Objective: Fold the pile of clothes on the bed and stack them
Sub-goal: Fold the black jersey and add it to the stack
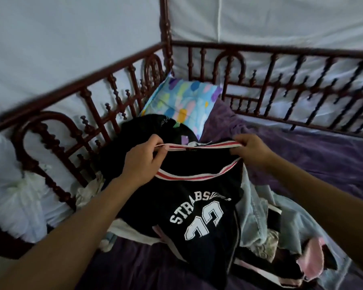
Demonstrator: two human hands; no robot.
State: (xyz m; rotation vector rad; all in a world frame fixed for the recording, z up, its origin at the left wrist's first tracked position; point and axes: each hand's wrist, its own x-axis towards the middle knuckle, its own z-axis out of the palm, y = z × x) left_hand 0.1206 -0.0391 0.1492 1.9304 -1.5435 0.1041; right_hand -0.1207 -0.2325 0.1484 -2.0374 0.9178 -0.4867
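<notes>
Starting one fold: holding up the black jersey (197,208) by its striped collar, pinched at either end in left hand (143,162) and right hand (250,151), above the pile (260,216), near middle of bed (323,164). Next — laying flat, perhaps further right; sleeves unclear.

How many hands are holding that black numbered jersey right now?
2. The left hand pinches the left end of the black jersey's striped collar, and the right hand pinches the right end, stretching it above the clothes pile. No other hands are in view.
</notes>
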